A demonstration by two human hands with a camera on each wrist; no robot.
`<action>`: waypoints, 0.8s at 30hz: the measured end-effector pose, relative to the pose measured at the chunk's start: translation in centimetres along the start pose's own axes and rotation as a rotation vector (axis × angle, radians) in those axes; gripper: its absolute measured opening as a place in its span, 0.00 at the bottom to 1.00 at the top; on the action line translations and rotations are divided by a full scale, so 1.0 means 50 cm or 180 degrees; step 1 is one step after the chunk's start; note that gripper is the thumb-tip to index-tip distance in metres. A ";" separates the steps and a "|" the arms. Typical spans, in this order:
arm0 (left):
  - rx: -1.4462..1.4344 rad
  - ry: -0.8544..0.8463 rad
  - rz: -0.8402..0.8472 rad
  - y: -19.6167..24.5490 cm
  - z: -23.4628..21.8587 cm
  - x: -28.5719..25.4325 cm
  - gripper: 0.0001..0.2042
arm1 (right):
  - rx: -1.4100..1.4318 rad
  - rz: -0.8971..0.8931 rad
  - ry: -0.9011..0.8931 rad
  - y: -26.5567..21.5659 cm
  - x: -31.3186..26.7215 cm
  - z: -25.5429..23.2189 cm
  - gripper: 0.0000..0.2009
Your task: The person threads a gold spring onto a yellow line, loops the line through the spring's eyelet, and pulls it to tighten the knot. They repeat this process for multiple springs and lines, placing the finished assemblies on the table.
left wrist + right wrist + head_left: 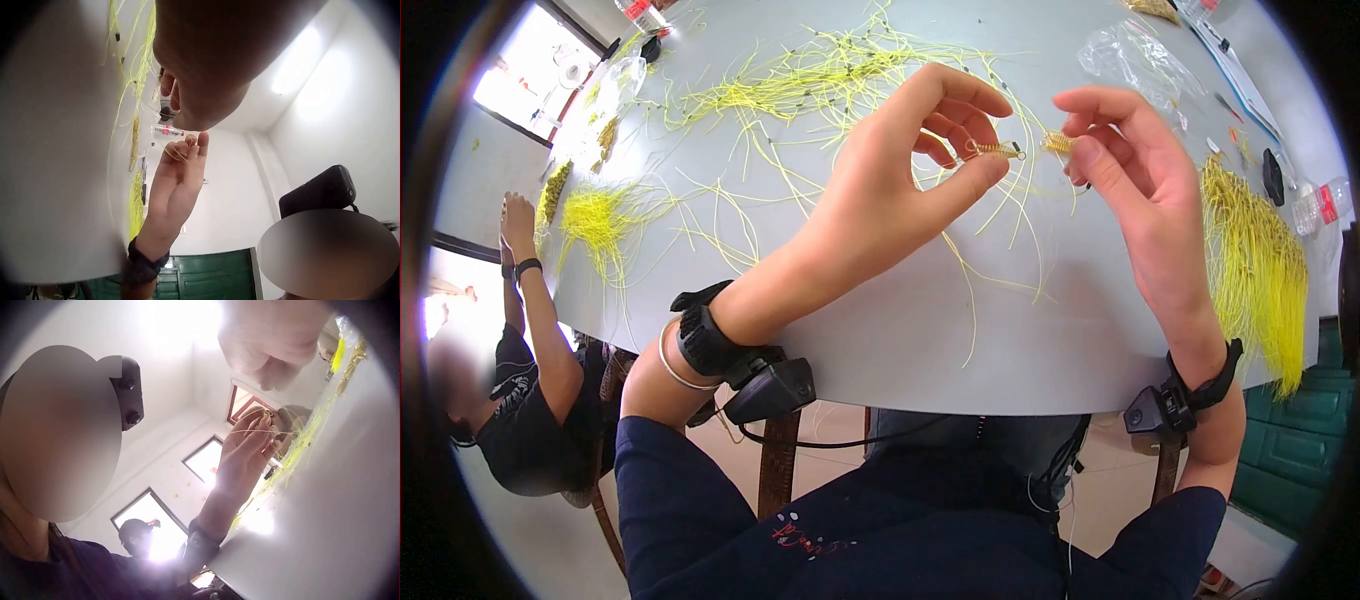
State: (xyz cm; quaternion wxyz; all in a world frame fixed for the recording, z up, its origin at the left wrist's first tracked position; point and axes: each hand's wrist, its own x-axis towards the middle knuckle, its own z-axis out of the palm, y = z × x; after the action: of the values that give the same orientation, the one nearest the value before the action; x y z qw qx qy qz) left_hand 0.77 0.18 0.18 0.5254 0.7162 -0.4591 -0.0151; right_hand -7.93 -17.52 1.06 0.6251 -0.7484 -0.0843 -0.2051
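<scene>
In the head view my left hand (900,165) pinches a small gold spring-like coil (997,150) between thumb and fingers, above the table. My right hand (1135,165), a short way to the right, holds another gold coil (1056,143) between thumb and index finger. Thin yellow-green lines hang below the two hands. The left wrist view shows the right hand (178,181) raised with its fingers bent; in the right wrist view the left hand (247,444) has its fingertips together, with pale strands across them.
A tangle of yellow-green lines (830,80) lies beyond my hands, a loose pile (600,225) at left, a long bundle (1260,270) at right. Clear plastic bags (1135,60) and a bottle (1320,207) are on the table (880,340). Another person (540,400) sits at left.
</scene>
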 end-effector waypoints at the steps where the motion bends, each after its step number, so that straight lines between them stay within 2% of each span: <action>1: 0.0000 -0.0001 0.0000 0.000 0.000 0.000 0.12 | 0.0000 0.0000 0.0001 -0.001 -0.001 0.001 0.09; 3: -0.0027 -0.0053 -0.0056 0.002 0.000 0.001 0.12 | -0.0103 0.0151 -0.0215 -0.002 -0.003 0.004 0.09; 7: 0.0023 -0.0098 -0.0104 0.005 -0.004 0.001 0.11 | -0.0217 0.0120 -0.0130 -0.002 -0.004 0.005 0.09; 9: 0.0047 -0.0116 -0.0118 0.006 -0.004 0.001 0.09 | -0.0164 -0.0194 0.0088 0.003 -0.001 0.000 0.09; 13: 0.0034 -0.0195 -0.0130 0.007 -0.004 0.003 0.08 | -0.0085 -0.0261 0.0078 0.001 0.001 -0.003 0.09; 21: 0.0036 -0.0200 -0.0101 0.006 -0.002 0.002 0.08 | 0.0157 0.0109 -0.0141 0.004 -0.002 -0.002 0.10; 24: 0.0019 -0.0208 -0.0106 0.003 -0.001 0.003 0.08 | 0.0309 0.0150 -0.0009 0.005 -0.002 -0.002 0.10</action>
State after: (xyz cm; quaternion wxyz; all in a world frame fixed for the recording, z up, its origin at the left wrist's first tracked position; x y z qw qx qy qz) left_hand 0.76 0.13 0.39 0.5076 0.7245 -0.4640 -0.0458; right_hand -7.94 -17.67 0.82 0.6652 -0.7193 -0.0773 -0.1848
